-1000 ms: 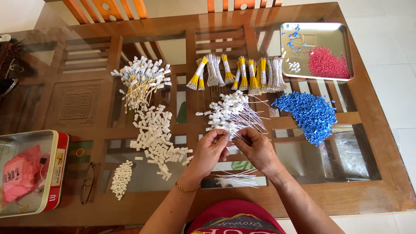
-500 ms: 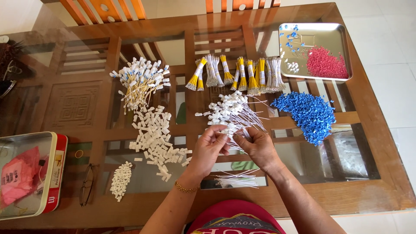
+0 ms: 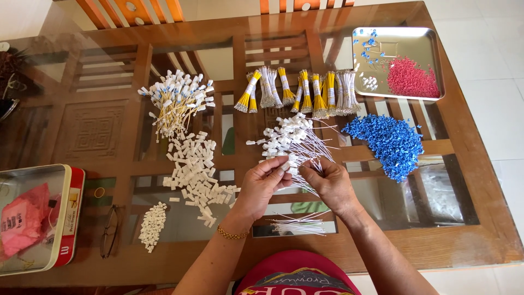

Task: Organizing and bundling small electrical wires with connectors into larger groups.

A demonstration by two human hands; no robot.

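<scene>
Hands meet over the middle of the glass-topped table (image 3: 71, 117), near its front edge. The left hand (image 3: 261, 186) pinches a small white connector (image 3: 285, 165) between thumb and fingertips, while the right hand (image 3: 329, 183) has its fingers closed on thin white wires (image 3: 312, 164) that run into that connector. Just beyond the hands lies a fan of finished white wires with plugs (image 3: 289, 139). Loose white connectors (image 3: 196, 169) are scattered toward the left, with another wired bunch (image 3: 177, 101) behind them. Yellow-tipped wire bundles (image 3: 297, 93) lie in a row toward the far edge. A blue pile (image 3: 388, 142) sits at the right, and a metal tray (image 3: 423, 38) holding red pieces (image 3: 410, 79) occupies the far right corner. An open tin (image 3: 70, 218) rests at the front left corner.
</scene>
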